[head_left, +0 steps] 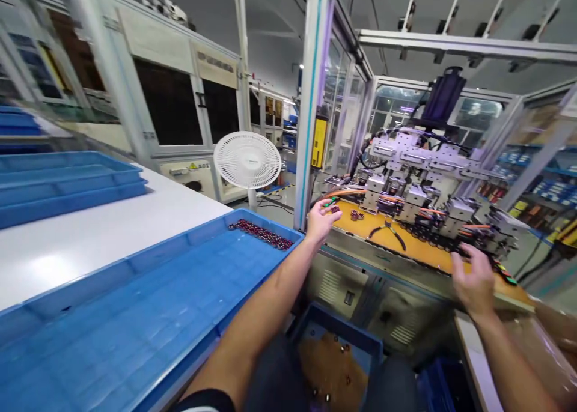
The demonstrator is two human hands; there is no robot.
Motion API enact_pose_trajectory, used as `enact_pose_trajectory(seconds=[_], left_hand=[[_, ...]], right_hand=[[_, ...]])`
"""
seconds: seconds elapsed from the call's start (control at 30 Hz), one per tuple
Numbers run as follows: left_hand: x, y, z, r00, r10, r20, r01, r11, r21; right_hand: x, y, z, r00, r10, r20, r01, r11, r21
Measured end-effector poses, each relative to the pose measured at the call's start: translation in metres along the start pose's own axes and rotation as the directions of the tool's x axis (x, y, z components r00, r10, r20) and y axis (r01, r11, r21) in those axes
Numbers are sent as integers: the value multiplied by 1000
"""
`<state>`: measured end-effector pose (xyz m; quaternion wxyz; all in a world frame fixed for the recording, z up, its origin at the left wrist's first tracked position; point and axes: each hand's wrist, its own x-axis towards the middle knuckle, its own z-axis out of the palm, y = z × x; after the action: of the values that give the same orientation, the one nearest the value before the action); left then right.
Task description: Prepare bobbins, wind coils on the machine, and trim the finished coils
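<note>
My left hand [319, 223] is over the left end of the machine's orange work surface [360, 224], its thumb and fingers closed around a small dark red, metallic part [335, 209]. Just right of it, a few similar small parts [356, 215] sit on that surface. My right hand [474, 278] is at the front edge farther right, near the dark row of fixtures [430, 238]. Its fingers are apart, slightly blurred, and I see nothing in them. Between my hands lies a pair of pliers [387, 230] with dark, yellowish handles.
Left of me, a large blue tray [135, 316] holds rows of small dark red parts [261, 233] at its far end. Below, a blue bin [336, 319] contains cardboard and scattered small parts. A white fan [247, 160] and the machine frame's post [309, 99] stand ahead.
</note>
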<state>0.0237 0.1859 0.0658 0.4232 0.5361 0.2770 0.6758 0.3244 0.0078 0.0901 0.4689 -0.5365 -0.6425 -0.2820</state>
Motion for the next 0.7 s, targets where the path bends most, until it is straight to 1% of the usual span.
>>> enact_pose_trajectory(seconds=[0.07,0.17,0.2,0.23,0.27,0.33,0.37,0.4,0.5,0.53,0.57,0.63,0.67,0.7], left_hand=[[-40,21,-4,999,20,46,-20,1000,2],[-115,51,-13,990,49,134,-54,998,36],[-140,59,-16,988,63,141,-71,996,56],[-162,65,-19,983,108,147,-122,989,90],[-180,71,-22,972,171,163,-194,972,132],[-207,77,-27,938,272,215,-317,924,214],[-215,78,-30,923,294,246,-354,902,249],[-220,77,-31,917,289,274,-362,891,274],[-223,70,-32,920,222,325,-326,892,314],[-222,66,-31,920,202,337,-311,898,310],[-220,62,-29,919,190,346,-301,905,301],[-217,53,-24,918,181,354,-289,915,281],[-216,49,-21,918,176,354,-282,920,272],[-214,46,-18,920,166,354,-270,925,266]], right_hand=[[-13,-27,-6,997,-51,50,49,998,43],[-21,-87,-12,966,-184,183,147,969,199],[-22,-107,-15,940,-260,219,182,929,322],[-24,-124,-18,913,-327,243,204,884,421],[-26,-138,-20,886,-373,276,200,844,498],[-33,-154,-22,830,-415,373,118,784,610],[-38,-157,-22,803,-412,431,53,769,637],[-44,-157,-20,780,-398,483,-18,757,653],[-59,-148,-15,723,-309,618,-249,718,650],[-62,-144,-13,691,-263,674,-344,701,625],[-65,-140,-11,642,-213,737,-445,679,584],[-68,-132,-8,515,-122,849,-626,623,469],[-69,-129,-6,461,-95,882,-683,597,421],[-70,-125,-5,430,-84,899,-710,583,394]])
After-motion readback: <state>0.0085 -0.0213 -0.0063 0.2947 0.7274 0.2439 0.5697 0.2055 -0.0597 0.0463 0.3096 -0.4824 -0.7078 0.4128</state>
